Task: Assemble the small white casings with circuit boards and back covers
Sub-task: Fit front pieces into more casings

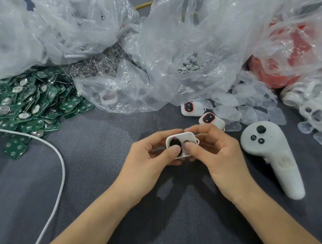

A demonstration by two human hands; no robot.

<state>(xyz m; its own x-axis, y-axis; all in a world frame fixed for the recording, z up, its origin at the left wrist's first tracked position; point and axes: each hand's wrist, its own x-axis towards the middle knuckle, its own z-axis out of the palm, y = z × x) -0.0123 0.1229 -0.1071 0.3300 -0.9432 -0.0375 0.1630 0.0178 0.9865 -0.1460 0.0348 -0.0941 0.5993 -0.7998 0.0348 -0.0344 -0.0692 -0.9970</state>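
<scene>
Near edge of the table (160,235): bare grey cloth, only both forearms crossing it; plenty of room here to lower or set work down.

Centre: left hand (147,157) and right hand (216,156) are both closed around one small white casing (182,143), held just above the cloth, open side up. Each thumb presses into the shell, over dark round parts inside. Whether a board is already seated cannot be told.

Risk: uneven thumb pressure could tilt the insert or flip the casing out of the pinch; it would likely drop onto the cloth.

Left: white cable (61,161) curves across the free cloth; a reaching sleeve or wrist could snag it. Beyond it, the heap of green circuit boards (24,102) runs to the left edge.

Right: white controller (275,156) lies close to the right hand, narrowing that side.

Farther: two finished units (200,114), translucent back covers (247,107), then plastic bags (187,43) walling off the far edge.
</scene>
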